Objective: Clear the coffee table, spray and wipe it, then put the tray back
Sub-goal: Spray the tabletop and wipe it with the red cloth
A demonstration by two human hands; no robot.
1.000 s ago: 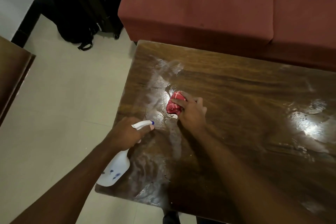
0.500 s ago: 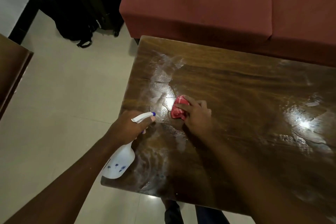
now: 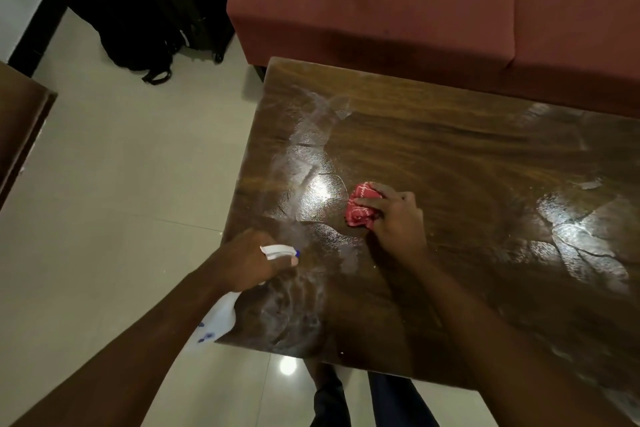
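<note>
Cleanup at the coffee table (image 3: 450, 149): your right hand (image 3: 398, 218) clutches a red cloth (image 3: 360, 210) pressed to the top near the table's left end, while your left hand (image 3: 249, 260) grips the spray bottle (image 3: 221, 319) over the table's near-left corner. Wet glare (image 3: 318, 191) lies just left of the cloth, nearest your right hand. The table runs long left to right, its dark wood streaked and glossy.

The right hand (image 3: 398, 218) is pressing a bunched red cloth (image 3: 362, 206) onto the wet, streaked coffee table (image 3: 467, 156); the left hand (image 3: 252, 262) is gripping a white spray bottle (image 3: 221, 317), nozzle seemingly aimed across the tabletop; a red sofa (image 3: 381, 3) is standing just behind.
</note>
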